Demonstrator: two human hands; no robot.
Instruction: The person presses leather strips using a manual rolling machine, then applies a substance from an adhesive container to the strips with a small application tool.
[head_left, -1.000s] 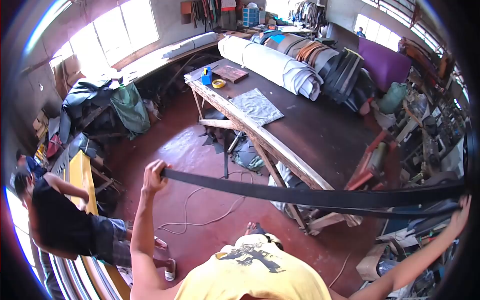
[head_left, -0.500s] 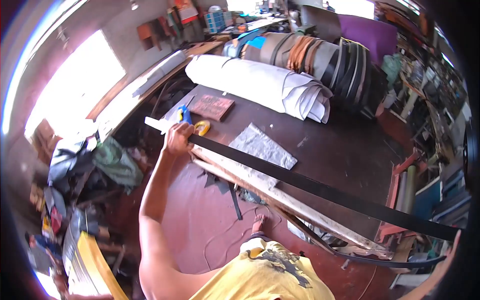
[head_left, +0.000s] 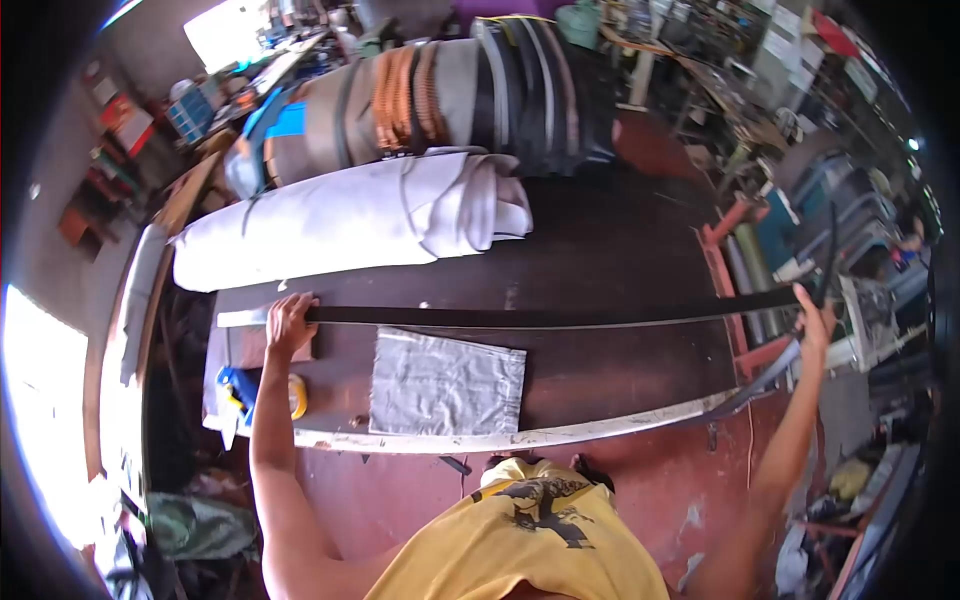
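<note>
A long black strap (head_left: 560, 314) stretches across the dark worktable (head_left: 620, 250) from left to right. My left hand (head_left: 287, 323) grips its left end, pressed down near the table's left side. My right hand (head_left: 815, 318) holds the strap's right end just past the table's right edge, where the strap bends upward. A grey sheet (head_left: 447, 383) lies flat on the table, just in front of the strap.
A large white fabric roll (head_left: 350, 220) lies behind the strap, with grey, brown and black rolls (head_left: 480, 95) stacked beyond it. A yellow tape roll (head_left: 297, 396) and a blue tool (head_left: 237, 387) sit by my left forearm. Red frames and clutter stand right of the table.
I have turned to face the table squarely. Both hands carried the strap from over the table's front edge to lie lengthwise across the tabletop, in front of the white roll.
</note>
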